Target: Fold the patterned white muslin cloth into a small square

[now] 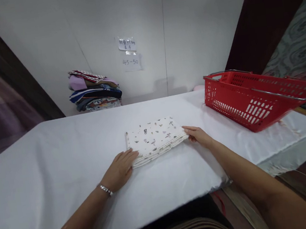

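Observation:
A white cloth (pixel 155 136) with a small print of birds, palm trees and leaves lies folded into a thick rectangle on the white-covered table. Its layered front edge faces me, slightly tilted up toward the right. My left hand (pixel 120 168), with a metal watch or bracelet on the wrist, holds the near left corner, fingertips on the top layer. At the near right corner, my right hand (pixel 197 135) grips the folded layers between thumb and fingers; part of the thumb side is hidden.
On the right of the table (pixel 73 169) stands a red plastic basket (pixel 232 101) with metal handles. A stack of folded clothes (pixel 95 90) rests at the back left by the wall. Two paper notes (pixel 132 62) are taped to the wall. The table's near edge lies against my body.

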Demonstrator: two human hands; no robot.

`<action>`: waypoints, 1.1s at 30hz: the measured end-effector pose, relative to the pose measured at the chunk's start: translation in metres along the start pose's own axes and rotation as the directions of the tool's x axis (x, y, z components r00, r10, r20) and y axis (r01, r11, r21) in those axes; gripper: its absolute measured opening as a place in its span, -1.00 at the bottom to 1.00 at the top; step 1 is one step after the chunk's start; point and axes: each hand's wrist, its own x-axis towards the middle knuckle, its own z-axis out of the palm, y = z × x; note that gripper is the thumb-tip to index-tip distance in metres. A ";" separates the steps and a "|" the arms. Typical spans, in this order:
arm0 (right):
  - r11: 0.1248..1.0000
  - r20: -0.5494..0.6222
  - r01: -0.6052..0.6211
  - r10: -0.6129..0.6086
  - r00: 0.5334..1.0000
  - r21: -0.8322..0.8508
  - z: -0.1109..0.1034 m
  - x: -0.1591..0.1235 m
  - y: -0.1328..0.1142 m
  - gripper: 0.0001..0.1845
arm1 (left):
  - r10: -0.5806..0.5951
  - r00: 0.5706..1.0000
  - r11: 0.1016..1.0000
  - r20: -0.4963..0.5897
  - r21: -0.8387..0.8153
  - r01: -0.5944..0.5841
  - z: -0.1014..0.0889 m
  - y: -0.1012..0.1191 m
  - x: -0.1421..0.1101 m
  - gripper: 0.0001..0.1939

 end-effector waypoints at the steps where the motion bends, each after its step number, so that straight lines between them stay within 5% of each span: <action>1: 1.000 -0.008 -0.012 0.012 1.000 0.018 0.001 0.001 -0.001 -0.49 | -0.004 1.000 1.000 -0.008 -0.003 0.004 -0.001 0.001 0.000 -0.39; 11: 0.999 -0.062 -0.005 0.008 0.998 0.050 0.008 0.008 -0.027 -0.52 | -0.022 1.000 0.999 -0.014 -0.050 0.021 -0.008 0.008 0.008 -0.47; 18: 0.998 -0.034 0.065 -0.064 0.997 0.014 0.010 0.011 -0.027 -0.45 | 0.056 0.997 0.998 -0.057 -0.003 -0.056 -0.007 0.009 0.014 -0.41; 22: 0.999 -0.021 0.037 -0.037 0.999 -0.005 0.011 0.010 -0.027 -0.58 | 0.107 0.994 0.994 -0.039 -0.018 -0.107 -0.008 0.015 0.014 -0.42; 33: 0.970 0.063 -0.190 0.182 0.981 0.150 0.009 0.007 -0.038 -0.66 | -0.186 0.978 0.976 -0.098 0.095 0.195 -0.001 0.073 0.045 -0.38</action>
